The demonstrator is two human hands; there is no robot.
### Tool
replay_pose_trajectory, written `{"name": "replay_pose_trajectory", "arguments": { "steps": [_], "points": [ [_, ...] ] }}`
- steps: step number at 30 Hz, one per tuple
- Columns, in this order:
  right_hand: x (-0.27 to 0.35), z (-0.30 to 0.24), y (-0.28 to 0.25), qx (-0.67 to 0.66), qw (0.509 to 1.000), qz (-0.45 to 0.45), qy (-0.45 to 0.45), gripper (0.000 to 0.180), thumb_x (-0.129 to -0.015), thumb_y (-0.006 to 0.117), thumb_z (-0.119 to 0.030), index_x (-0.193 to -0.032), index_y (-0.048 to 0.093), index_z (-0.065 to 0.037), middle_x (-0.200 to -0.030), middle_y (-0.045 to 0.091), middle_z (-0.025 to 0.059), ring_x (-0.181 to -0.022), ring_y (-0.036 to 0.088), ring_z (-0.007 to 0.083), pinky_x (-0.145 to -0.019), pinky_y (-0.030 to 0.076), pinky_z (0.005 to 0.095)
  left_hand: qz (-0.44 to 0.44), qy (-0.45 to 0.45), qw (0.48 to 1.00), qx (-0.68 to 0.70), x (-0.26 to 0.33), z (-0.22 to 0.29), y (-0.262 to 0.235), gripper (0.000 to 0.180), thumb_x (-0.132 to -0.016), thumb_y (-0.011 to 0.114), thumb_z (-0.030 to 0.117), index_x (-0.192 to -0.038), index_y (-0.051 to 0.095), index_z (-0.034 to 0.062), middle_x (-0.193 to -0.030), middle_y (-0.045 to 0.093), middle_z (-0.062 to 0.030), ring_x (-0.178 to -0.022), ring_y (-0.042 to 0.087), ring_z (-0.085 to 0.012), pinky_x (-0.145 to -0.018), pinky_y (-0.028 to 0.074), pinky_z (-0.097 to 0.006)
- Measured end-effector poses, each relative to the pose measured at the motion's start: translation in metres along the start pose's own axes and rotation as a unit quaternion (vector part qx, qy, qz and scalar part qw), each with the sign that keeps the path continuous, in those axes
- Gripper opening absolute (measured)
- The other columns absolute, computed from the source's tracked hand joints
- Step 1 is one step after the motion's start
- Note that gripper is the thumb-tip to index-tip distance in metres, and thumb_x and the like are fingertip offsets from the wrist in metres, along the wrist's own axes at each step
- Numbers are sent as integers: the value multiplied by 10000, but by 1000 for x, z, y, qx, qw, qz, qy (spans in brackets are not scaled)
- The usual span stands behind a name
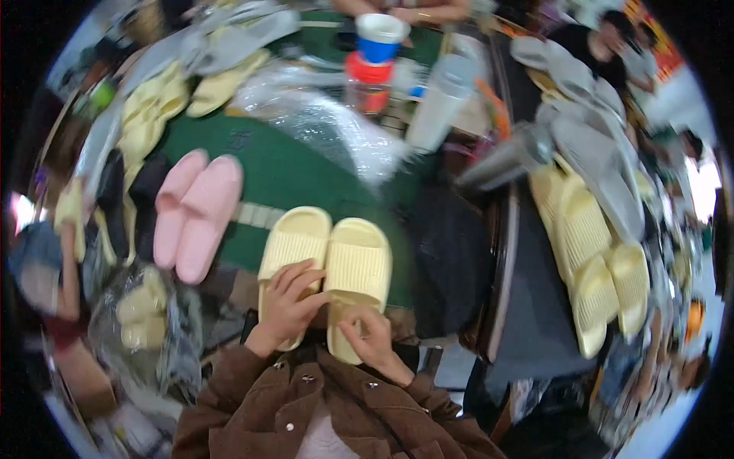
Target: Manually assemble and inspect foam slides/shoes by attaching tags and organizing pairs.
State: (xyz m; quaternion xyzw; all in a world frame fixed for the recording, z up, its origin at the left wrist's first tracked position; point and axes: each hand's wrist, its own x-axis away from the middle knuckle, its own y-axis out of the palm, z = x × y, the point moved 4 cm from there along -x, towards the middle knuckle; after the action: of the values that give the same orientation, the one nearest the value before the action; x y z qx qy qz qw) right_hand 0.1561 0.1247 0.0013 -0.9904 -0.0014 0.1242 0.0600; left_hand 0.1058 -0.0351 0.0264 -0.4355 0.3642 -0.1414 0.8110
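Although the cream slippers (pixel 359 256) already lie paired at the near edge of the surface (pixel 202 138), handling looks unfinished: left hand (pixel 292 304) loosely spread over one, right hand (pixel 368 335) apart from it, curled over the other, grip unclear.

The person wears a brown jacket (pixel 245 428) with long sleeves, the left sleeve (pixel 229 379) and right sleeve (pixel 430 398) in the same plain brown cloth. Small, round, shiny snap buttons (pixel 308 379) dot the front. A thin dark line slants down one side, seam or cord unclear. Between the open edges shows a pale, whitish top (pixel 329 442). The left hand (pixel 293 304) and right hand (pixel 369 336) are bare.
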Motion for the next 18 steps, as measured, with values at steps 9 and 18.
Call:
{"name": "replay_pose_trajectory", "arguments": {
  "steps": [9,18],
  "points": [
    [4,8,1,-45,997,-58,35,107,-834,630,-2,-810,526,-12,-788,578,70,-687,522,132,-632,426,248,9,0,1000,-14,7,2,1,242,-739,642,136,-974,628,191,-1190,544,-49,-1223,471,-262,-1020,355,-410],
    [6,3,-2,-66,997,-39,32,122,-914,572,-83,-844,488,-30,-786,525,26,-669,452,91,-609,374,232,26,11,1000,-2,10,4,0,271,-732,637,111,-996,612,167,-1203,522,-69,-1247,445,-279,-1039,338,-431]
  ]
}}
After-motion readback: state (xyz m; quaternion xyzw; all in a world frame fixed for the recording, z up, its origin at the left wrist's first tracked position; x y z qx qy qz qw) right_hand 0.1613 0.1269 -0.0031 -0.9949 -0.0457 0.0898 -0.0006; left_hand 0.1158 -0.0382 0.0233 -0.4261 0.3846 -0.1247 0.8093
